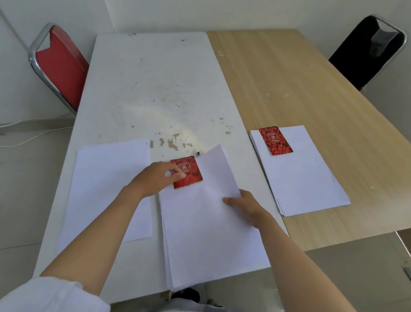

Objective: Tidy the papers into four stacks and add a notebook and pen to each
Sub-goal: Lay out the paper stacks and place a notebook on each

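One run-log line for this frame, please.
left hand: fingertips on red notebook | right hand: on middle paper stack | right stack: has notebook | pens: none placed

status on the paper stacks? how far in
Done: right stack on the wooden table carries a notebook. In hand: left hand sets a second notebook on the middle stack; right hand steadies its sheets. Left: left stack bare, only three stacks, no pens placed.
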